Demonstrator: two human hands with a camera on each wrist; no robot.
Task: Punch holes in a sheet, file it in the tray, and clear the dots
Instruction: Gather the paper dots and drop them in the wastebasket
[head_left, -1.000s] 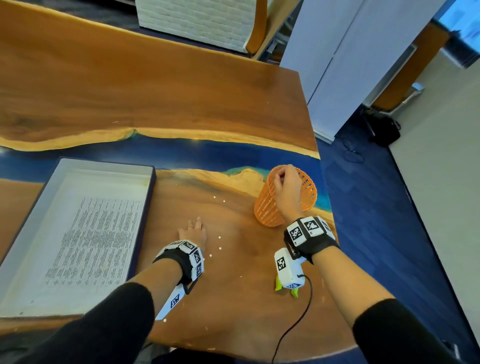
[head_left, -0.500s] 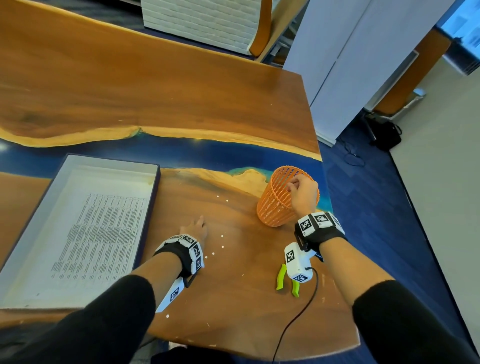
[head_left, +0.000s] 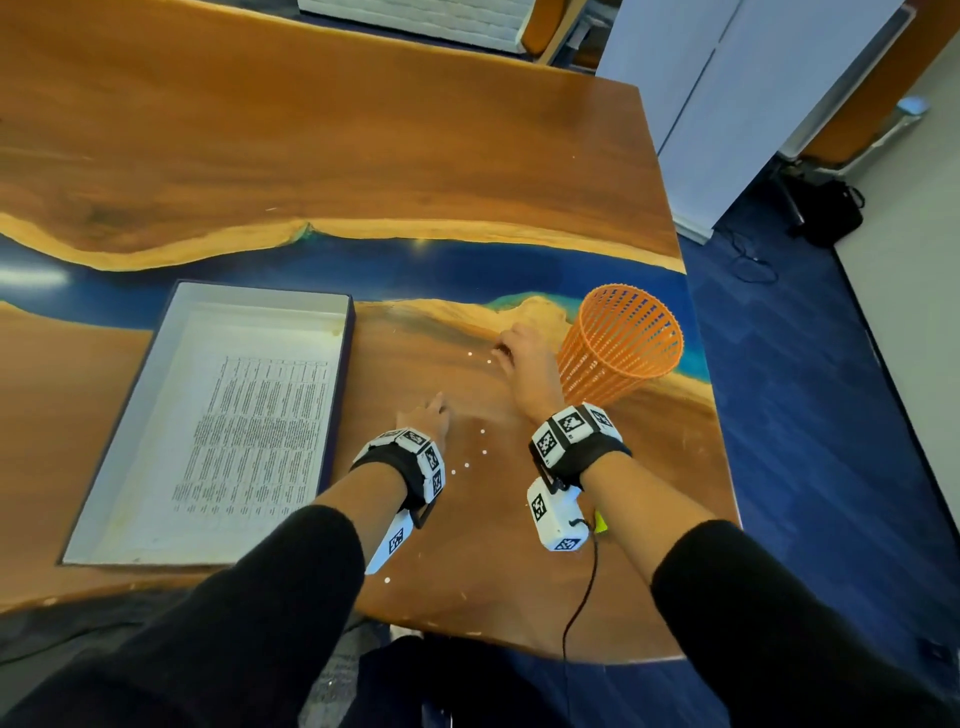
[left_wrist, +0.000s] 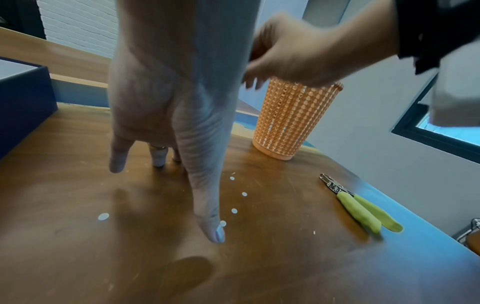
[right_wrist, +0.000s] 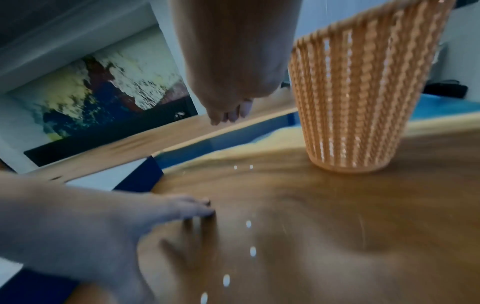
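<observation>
A wooden table with a blue resin band running across it fills most of the head view; dark blue carpet and a white cabinet sit at the upper right.

At the left of the frame lies the tray, a shallow white box with a dark outer wall, and the printed sheet lies flat inside it.

Right of centre stands the orange mesh basket, upright on the table near its right edge.

The right hand is just left of the basket, above the table, its fingers bent downward close to two dots in the middle of the frame. It is blurred in every view, so whether it holds anything cannot be told.

The left hand lies below and left of it, near the tray's right wall. In the left wrist view its fingers are spread and straight, tips on the wood, holding nothing.

The punch, with green handles and metal head, lies on the table at the right of the left wrist view, well apart from both hands.

White dots are scattered on the wood between the two wrists, with another lower down near the table's front edge.
</observation>
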